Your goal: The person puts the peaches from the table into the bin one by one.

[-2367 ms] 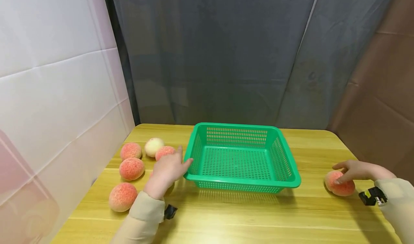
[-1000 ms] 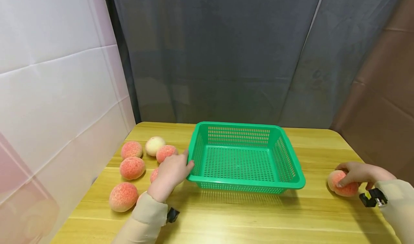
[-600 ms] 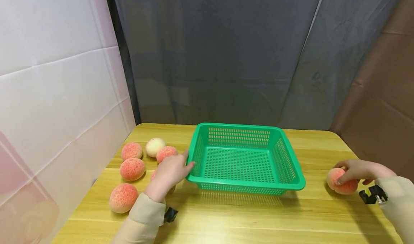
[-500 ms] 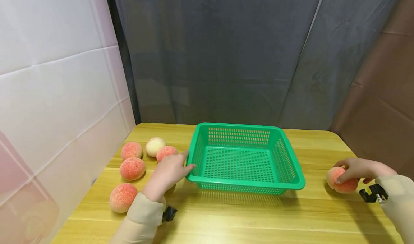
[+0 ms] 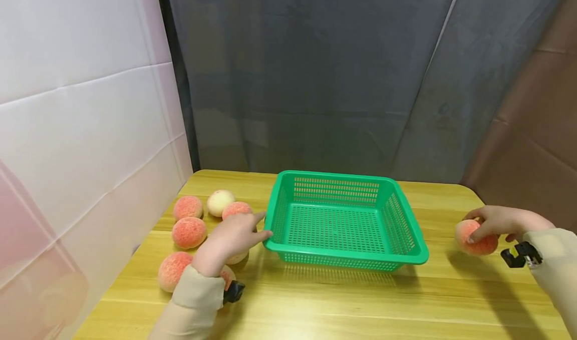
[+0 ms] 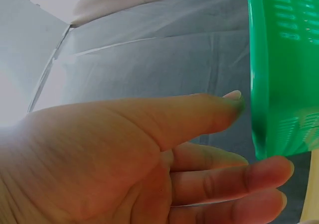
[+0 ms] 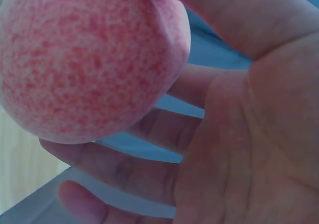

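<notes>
In the head view my right hand [image 5: 505, 221] grips a pink-red peach [image 5: 477, 238] just above the table on the right, its shadow apart below it. The right wrist view shows thumb and fingers curled round this peach [image 7: 94, 59]. My left hand [image 5: 227, 241] is at the left side of a green plastic basket [image 5: 347, 258], fingers extended and holding nothing. The left wrist view has the left thumb slightly apart from the basket rim [image 6: 258, 74]; its fingertips are by the basket's lower edge, contact unclear. Under the left hand and wrist, peaches [image 5: 238, 258] are partly hidden.
Several more peaches lie left of the basket, among them a pale one [image 5: 220, 203] and a red one [image 5: 189, 233]. A wooden table [image 5: 324, 305] carries everything. Grey cloth [image 5: 306, 79] hangs behind, white cloth [image 5: 90, 129] at left, brown [image 5: 536, 129] at right.
My right hand has closed round the peach and raised it off the table. My left hand stays by the basket's left rim, shifted slightly. The view has turned a little.
</notes>
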